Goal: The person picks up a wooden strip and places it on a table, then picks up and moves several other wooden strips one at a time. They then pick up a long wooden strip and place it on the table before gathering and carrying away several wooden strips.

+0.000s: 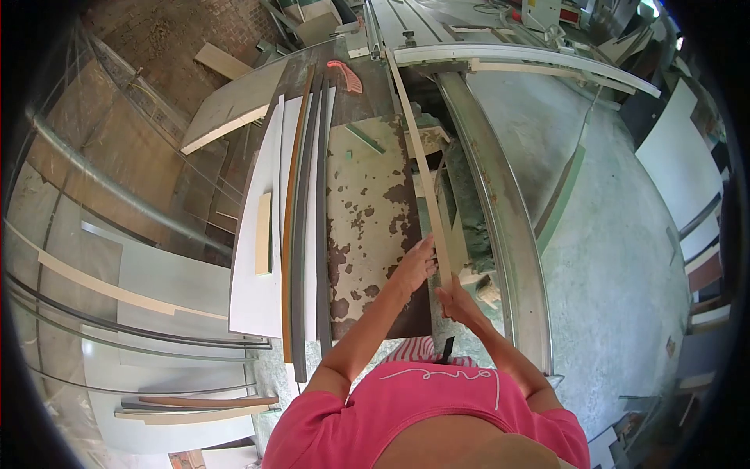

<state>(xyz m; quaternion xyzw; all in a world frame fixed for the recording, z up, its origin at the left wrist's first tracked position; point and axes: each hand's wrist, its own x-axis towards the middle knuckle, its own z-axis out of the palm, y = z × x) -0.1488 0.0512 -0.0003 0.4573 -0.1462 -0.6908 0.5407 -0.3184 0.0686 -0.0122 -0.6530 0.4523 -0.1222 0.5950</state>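
Note:
A long, narrow, pale wooden strip (423,168) runs away from me, its far end by the metal rail of the saw table. My right hand (459,303) is closed around the near end of this strip. A little farther up, my left hand (414,267) grips its left edge, with the fingertips partly hidden against the wood. Left of the strip lies a worn, patchy board (367,227) on the bench. A small green-edged offcut (365,139) and a red push handle (345,76) rest toward its far end.
Several long dark and brown strips (299,234) lie on white panels (243,297) to the left. A metal rail (500,211) runs along my right, and a crossbar (531,55) spans the far side. A green-edged strip (561,199) leans over the concrete floor (617,258).

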